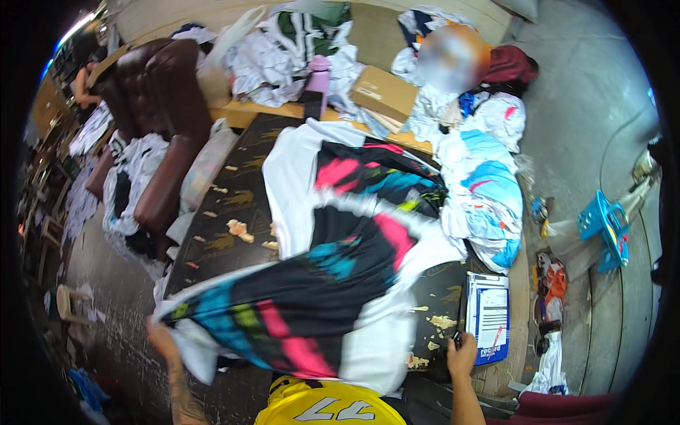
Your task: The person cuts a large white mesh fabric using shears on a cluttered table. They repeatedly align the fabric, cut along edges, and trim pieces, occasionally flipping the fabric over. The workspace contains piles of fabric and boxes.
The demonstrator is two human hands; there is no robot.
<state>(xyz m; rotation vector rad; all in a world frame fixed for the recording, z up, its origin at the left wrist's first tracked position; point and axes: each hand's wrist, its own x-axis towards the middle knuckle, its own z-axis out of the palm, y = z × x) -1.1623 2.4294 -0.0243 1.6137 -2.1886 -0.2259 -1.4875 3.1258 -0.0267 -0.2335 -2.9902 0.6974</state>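
A white fabric piece printed in black, pink, teal and lime [319, 273] stretches across the dark table. My left hand [163, 340] is closed on its near left corner, which is lifted off the tabletop. The cloth is partly blurred. On the right, my right hand [462, 356] is closed around a small black object [457, 341] whose kind I cannot make out. That hand is just left of a blue and white pad of papers [489, 315]. Behind the piece I pull lies more printed fabric [375, 170] with the same colours.
Beyond the dark table [212, 248] stand a pink bottle [318, 81] and a cardboard box [384, 93], with heaped white garments [265, 60]. A bundled white and blue cloth pile [482, 188] borders the right side. A brown armchair [152, 92] and a blue plastic basket [602, 223] flank the table.
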